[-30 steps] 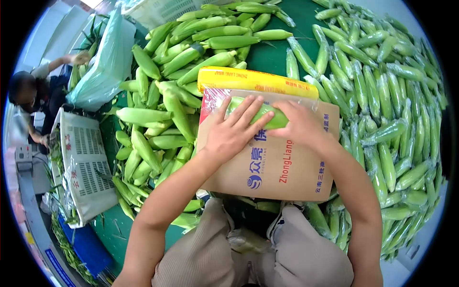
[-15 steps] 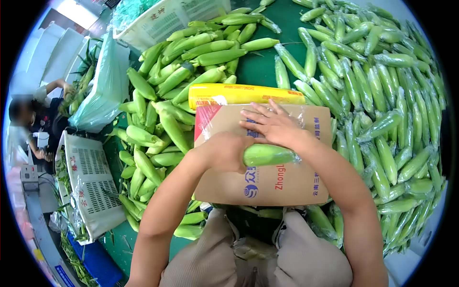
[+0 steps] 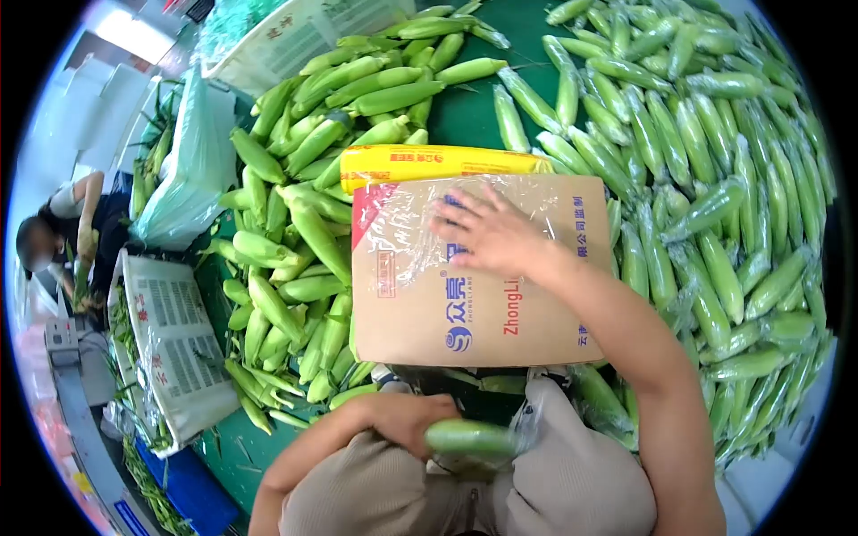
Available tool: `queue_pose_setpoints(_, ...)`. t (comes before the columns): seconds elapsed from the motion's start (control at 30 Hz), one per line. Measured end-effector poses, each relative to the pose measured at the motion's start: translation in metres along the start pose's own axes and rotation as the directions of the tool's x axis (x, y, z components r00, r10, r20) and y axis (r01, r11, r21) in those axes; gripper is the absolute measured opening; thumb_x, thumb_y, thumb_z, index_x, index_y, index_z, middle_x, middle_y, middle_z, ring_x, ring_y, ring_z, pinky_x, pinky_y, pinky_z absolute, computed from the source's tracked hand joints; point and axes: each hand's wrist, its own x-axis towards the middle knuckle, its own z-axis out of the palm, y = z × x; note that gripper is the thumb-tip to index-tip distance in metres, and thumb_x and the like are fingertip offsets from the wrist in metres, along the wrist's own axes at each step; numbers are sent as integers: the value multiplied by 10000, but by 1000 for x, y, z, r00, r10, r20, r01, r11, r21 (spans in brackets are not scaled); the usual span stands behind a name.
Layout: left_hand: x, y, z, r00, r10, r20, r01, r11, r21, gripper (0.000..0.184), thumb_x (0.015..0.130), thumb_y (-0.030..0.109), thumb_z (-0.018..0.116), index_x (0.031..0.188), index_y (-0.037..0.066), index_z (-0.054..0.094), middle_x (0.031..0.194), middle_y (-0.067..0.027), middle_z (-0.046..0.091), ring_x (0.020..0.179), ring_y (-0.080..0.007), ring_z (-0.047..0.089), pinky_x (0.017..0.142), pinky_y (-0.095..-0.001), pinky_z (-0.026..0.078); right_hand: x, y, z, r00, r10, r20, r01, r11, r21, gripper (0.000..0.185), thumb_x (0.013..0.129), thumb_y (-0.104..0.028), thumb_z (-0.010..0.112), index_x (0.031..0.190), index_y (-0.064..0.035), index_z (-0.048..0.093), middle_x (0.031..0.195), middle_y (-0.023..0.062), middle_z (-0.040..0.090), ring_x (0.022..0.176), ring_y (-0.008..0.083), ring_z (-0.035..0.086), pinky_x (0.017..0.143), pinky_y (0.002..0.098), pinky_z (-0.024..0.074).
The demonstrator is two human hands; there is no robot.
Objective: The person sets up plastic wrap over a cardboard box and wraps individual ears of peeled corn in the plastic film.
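Left hand point(image 3: 414, 422) grips a corn ear point(image 3: 472, 438) near the lap. Right hand point(image 3: 490, 234) spreads open over a cardboard box point(image 3: 407, 322).

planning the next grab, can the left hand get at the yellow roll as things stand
Probably yes: the left hand is spread over the box, close to the yellow roll, and nothing seen blocks the way.

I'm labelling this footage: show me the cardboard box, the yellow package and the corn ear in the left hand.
Cardboard box point(image 3: 402, 326), head view: lower left of top.
Yellow package point(image 3: 429, 163), head view: long side.
Corn ear point(image 3: 469, 438), head view: mid-husk.
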Motion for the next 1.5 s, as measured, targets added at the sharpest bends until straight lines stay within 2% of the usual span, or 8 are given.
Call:
queue_pose_setpoints(0.3, -72, 38, -65, 758, 8, -652, -83, 993, -84, 569, 685, 48, 916, 1201, -10, 684, 1150, -153, 727, 1064, -262, 696, 951, -379, 537, -127, -139, -10, 921, -45, 388, -382, 104, 918, 912, 812, -423, 857, 1518, -42, 423, 1446, 199, 550, 1312, 270, 552, 1104, 387, 434)
queue_pose_setpoints(0.43, 8, 24, -68, -75, -93, -993, -682, 731, -17, 697, 922, 470, 709, 1408, 46, 447, 1340, -156, 604, 1192, -326, 617, 1063, -511, 488, -91, -137, -11, 917, 392, 68, -119, 106, 987, 771, 803, -243, 866, 1412, 29, 479, 1267, 169, 648, 1166, 240, 616, 1010, 369, 499)
queue_pose_setpoints(0.67, 45, 26, -55, 381, -104, -919, -317, 919, -235, 474, 980, 351, 611, 1298, -1, 620, 1223, -133, 666, 1179, -266, 615, 1043, -422, 477, -133, -123, -2, 896, 155, 417, -200, -696, 690, 528, 900, -125, 733, 1395, -63, 559, 834, 45, 608, 659, 168, 557, 601, 282, 473)
queue_pose_setpoints(0.9, -149, -147, -141, -630, -136, -764, 64, 972, -226, 411, 1021, 309, 646, 1229, -44, 627, 1087, -147, 653, 973, -268, 612, 931, -363, 488, -434, 183, -97, 614, 742, -270, 748, -438, 499, 403, 1075, -136, 491, 1453, 3, 496, 1234, 149, 677, 1119, 311, 644, 990, 416, 526)
queue_pose_setpoints(0.93, -176, -168, -156, -706, -69, -705, 180, 945, -272, 486, 1010, 356, 656, 1268, -52, 603, 1163, -187, 625, 1021, -309, 598, 960, -391, 477, -448, 215, -146, 176, 923, -343, 913, -23, 407, 516, 1085, -163, 495, 1553, 5, 359, 1452, 200, 545, 1323, 337, 552, 1137, 475, 454)
queue_pose_setpoints(1.03, -196, -186, -191, -738, -99, -668, 389, 746, -540, 837, 867, 523, 767, 1384, -76, 492, 1355, -287, 511, 1141, -407, 550, 1016, -462, 446, -361, 184, -188, -277, 790, -547, 165, 599, 783, 564, 1073, -139, 501, 1578, -6, 287, 1574, 210, 388, 1408, 346, 470, 1180, 505, 409)
queue_pose_setpoints(1.3, -169, -148, -154, -102, -585, -805, -968, 245, -55, 605, 773, 121, 635, 1338, -17, 470, 1181, -180, 607, 1086, -338, 647, 865, -466, 578, -180, 13, -49, 631, 771, -83, -472, 467, 747, 513, 824, -135, 755, 1309, -70, 602, 1444, 126, 513, 1316, 286, 514, 1048, 442, 455)
queue_pose_setpoints(1.5, -47, -11, -145, 32, -6, -999, -117, 993, -9, 811, 733, -119, 529, 1510, 72, 393, 1243, -116, 583, 1101, -251, 632, 891, -363, 539, -123, 3, -46, 896, 436, -81, -407, 881, 239, 476, 865, -190, 729, 1330, -159, 632, 1110, 119, 616, 1005, 323, 598, 893, 449, 478)
